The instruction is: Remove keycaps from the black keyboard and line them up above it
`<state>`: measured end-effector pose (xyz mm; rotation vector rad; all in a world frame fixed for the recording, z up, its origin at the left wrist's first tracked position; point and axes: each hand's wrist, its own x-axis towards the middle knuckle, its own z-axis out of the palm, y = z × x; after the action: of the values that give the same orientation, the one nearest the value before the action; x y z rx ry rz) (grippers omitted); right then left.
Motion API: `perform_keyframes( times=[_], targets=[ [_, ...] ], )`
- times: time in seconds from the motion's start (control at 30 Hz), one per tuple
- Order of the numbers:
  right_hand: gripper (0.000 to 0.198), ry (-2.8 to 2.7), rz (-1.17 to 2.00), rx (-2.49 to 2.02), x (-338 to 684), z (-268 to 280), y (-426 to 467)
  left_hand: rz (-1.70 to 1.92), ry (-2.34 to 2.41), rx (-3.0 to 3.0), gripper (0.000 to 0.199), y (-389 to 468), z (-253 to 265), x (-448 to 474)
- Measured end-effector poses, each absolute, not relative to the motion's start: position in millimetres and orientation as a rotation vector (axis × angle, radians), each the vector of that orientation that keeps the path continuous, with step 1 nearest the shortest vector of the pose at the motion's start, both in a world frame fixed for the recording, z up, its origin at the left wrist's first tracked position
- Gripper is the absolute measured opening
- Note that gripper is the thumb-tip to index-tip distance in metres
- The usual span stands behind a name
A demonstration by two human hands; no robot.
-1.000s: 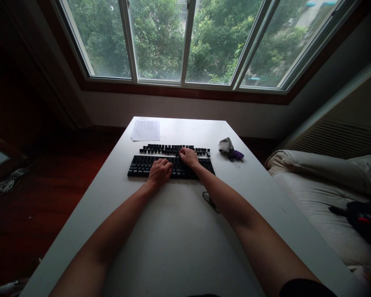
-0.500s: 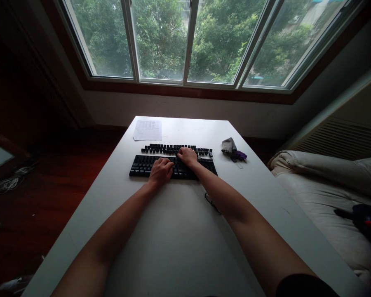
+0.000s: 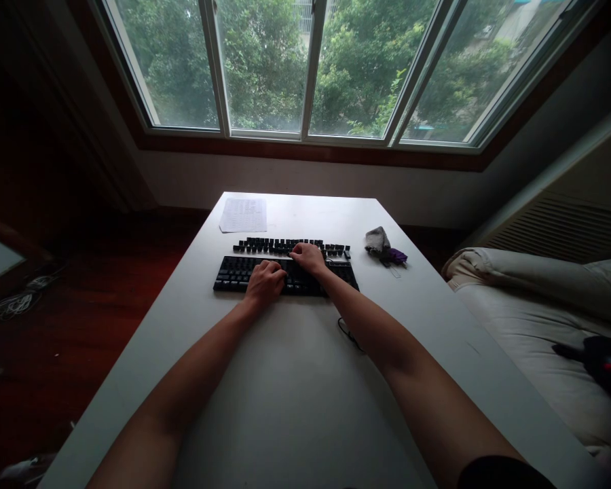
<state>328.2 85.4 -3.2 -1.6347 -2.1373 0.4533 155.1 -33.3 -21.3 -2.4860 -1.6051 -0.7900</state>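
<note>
A black keyboard (image 3: 231, 273) lies across the white table, many keys in place at its left end. Behind it, loose black keycaps (image 3: 257, 245) stand in rows. My left hand (image 3: 265, 280) is over the middle of the keyboard, its fingers bent together and fingertips down at the keys; whatever they grip, if anything, is hidden. Reaching past it, my right hand (image 3: 308, 258) is at the keyboard's back edge, beside the keycap rows. Its thumb and finger pinch a small dark piece that looks like a keycap.
The white table (image 3: 285, 380) carries a printed sheet (image 3: 243, 214) at the back left. A grey cloth (image 3: 377, 239) and a purple item (image 3: 396, 257) lie to the right. A black cable (image 3: 347, 331) shows beside my right forearm. A pale sofa (image 3: 519, 326) stands on the right.
My right hand has shifted very slightly left, and its thumb and finger now show a pinch at the keycap rows. My left hand stays about where it was.
</note>
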Motion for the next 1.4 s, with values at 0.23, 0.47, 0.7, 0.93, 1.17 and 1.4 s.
perform_keyframes(
  times=[0.23,0.47,0.7,0.93,1.17,1.4],
  targets=[
    [0.022,-2.206,0.751,-1.446,357,2,73,-0.846,-1.605,-2.487,0.020,-34,-25,157],
    [0.031,-2.358,1.195,-1.326,369,21,67,-0.837,-1.603,-2.493,0.022,-35,-22,158],
    [0.027,-2.419,1.216,-1.321,360,19,72,-0.802,-1.649,-2.503,0.024,-36,-21,158],
    [0.027,-2.543,1.170,-1.347,355,20,80,-0.818,-1.609,-2.512,0.023,-34,-22,157],
    [0.034,-2.663,1.180,-1.324,354,24,91,-0.829,-1.583,-2.510,0.023,-33,-24,156],
    [0.034,-2.696,1.192,-1.376,351,24,97,-0.854,-1.588,-2.495,0.023,-32,-26,156]
  ],
)
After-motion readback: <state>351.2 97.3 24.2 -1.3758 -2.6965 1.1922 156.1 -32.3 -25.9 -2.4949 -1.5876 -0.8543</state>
